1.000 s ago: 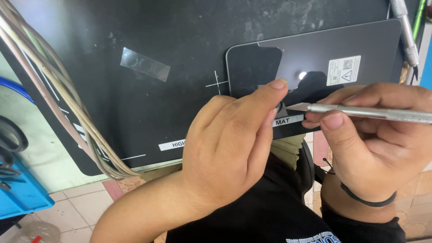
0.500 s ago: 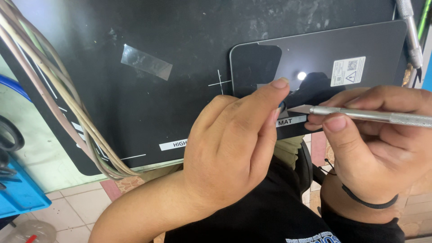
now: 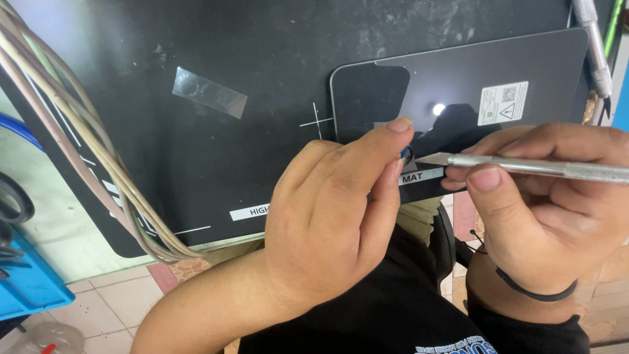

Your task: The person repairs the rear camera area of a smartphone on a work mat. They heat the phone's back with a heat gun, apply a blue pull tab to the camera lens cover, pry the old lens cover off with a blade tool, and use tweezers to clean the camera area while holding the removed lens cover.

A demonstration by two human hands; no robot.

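Observation:
A dark tablet [image 3: 458,85] lies face down on a black work mat [image 3: 196,144], with a white sticker on its back. My left hand [image 3: 334,210] is closed at the tablet's near edge, its fingertips pinching something small and bluish that I cannot make out. My right hand [image 3: 550,210] grips a silver craft knife [image 3: 524,166], and the blade tip points left at the spot between my left fingertips. A black band circles my right wrist.
A strip of clear tape [image 3: 209,92] is stuck on the mat. A bundle of beige cables [image 3: 78,144] runs down the left side. A blue tray [image 3: 26,275] sits at the lower left. Another silver tool [image 3: 593,46] lies at the top right.
The view has shifted slightly. The knife tip sits a little closer to my left fingertips; both hands otherwise hold their places.

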